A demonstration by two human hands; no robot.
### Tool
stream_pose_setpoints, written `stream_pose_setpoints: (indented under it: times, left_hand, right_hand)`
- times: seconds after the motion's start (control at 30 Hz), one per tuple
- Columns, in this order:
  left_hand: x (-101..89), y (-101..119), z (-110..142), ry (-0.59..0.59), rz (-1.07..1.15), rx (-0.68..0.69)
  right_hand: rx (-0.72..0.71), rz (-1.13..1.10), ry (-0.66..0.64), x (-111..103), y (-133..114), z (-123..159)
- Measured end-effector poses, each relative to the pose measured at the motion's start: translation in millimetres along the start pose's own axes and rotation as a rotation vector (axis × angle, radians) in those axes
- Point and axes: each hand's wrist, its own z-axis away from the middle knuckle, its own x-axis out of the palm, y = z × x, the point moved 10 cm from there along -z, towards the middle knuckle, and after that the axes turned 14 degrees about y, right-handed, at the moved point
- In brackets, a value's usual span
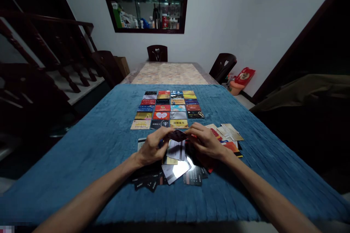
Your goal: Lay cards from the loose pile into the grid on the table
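Between my two hands a dark card (178, 135) is held up and tilted, its face hard to read. My left hand (155, 145) pinches its left edge, and my right hand (206, 140) grips the right edge. Below them lies a loose pile of cards, with a silver-white card (175, 170) catching the light and a grey-lilac card (176, 150) on top. Beyond my hands, several cards are laid in neat rows, among them a gold card (179, 123) and a red card with a white heart (161, 115). More loose cards (231, 132) overlap beside my right hand.
A blue cloth (90, 145) covers the near part of the table; the patterned tabletop (169, 72) shows beyond it. Dark chairs (222, 67) stand around the far end. A red bag (245, 76) sits by the wall, and a stair railing (54, 47) runs along the left.
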Motion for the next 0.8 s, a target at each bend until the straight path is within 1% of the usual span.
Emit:
stream_pose_setpoints:
  times: [0.17,0.33,0.47,0.57,0.73,0.8]
  left_hand:
    - [2.6,-6.6,5.2,-0.001,-0.040,0.009]
    - [12.5,-2.3,8.6,-0.109,-0.063,0.070]
    - [16.9,-2.3,10.0,-0.135,-0.127,0.113]
    - [19.7,-3.4,11.2,-0.156,-0.170,0.134]
    - [21.0,-7.2,11.2,-0.207,-0.224,0.090]
    - [21.9,-5.3,11.2,-0.229,-0.245,0.097]
  right_hand:
    - [0.010,0.035,0.004,-0.7,3.9,-0.6]
    - [0.040,0.054,0.005,0.5,11.3,2.1]
    - [0.103,0.076,0.042,-2.8,23.8,5.2]
    - [0.124,0.073,0.060,-3.6,28.7,6.3]
    - [0.133,0.045,0.051,-1.3,29.1,6.4]
    - [0.153,0.037,0.056,-1.5,30.9,6.9]
